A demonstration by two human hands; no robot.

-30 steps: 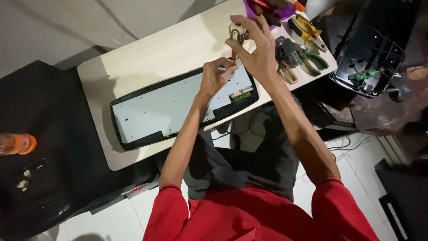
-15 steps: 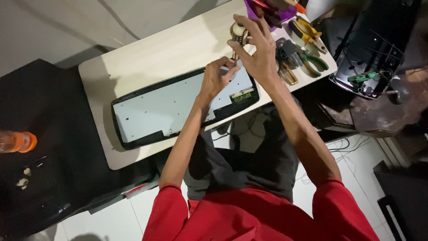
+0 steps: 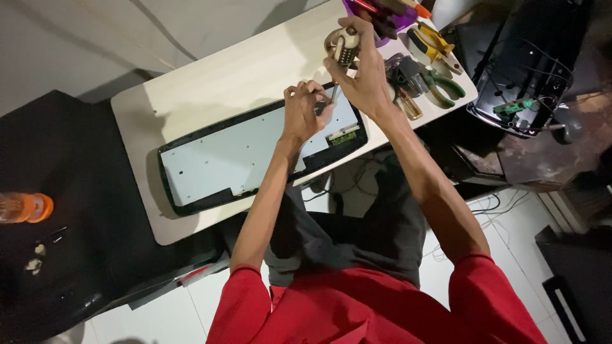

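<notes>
Since a second ago, little shifted: both my hands stay over the right end of the opened keyboard, right hand now lifted a touch higher with the tool upright.

Item, nearest: my red sleeves and dark lap, at the near edge of the view.

Item: left hand (image 3: pixel 305 113), fingers curled together, tips pinching at the lower end of the tool's thin shaft, resting over the keyboard's right end.

Item: right hand (image 3: pixel 362 70), closed around the screwdriver (image 3: pixel 345 48), a stubby handle of pale and dark bands, standing roughly upright, its shaft pointing down toward my left fingertips. Whether the tip touches the board I cannot tell.

Item: keyboard base (image 3: pixel 255 153), black frame with pale inner plate, keys off, lying slantwise on the table; a small green circuit strip (image 3: pixel 342 136) sits at its right near corner.

Item: table (image 3: pixel 210 89), pale wood top.

Item, right of my right hand: pliers with green grips (image 3: pixel 440 83), and yellow-handled cutters (image 3: pixel 430 44), lying just beside one another.

Item, far right: purple tray (image 3: pixel 382 16) holding more tools.

Item, far left, on a black surface: orange bottle (image 3: pixel 22 207) lying on its side.

Item, right, off the table: black wire-laced casing (image 3: pixel 529 70).
</notes>
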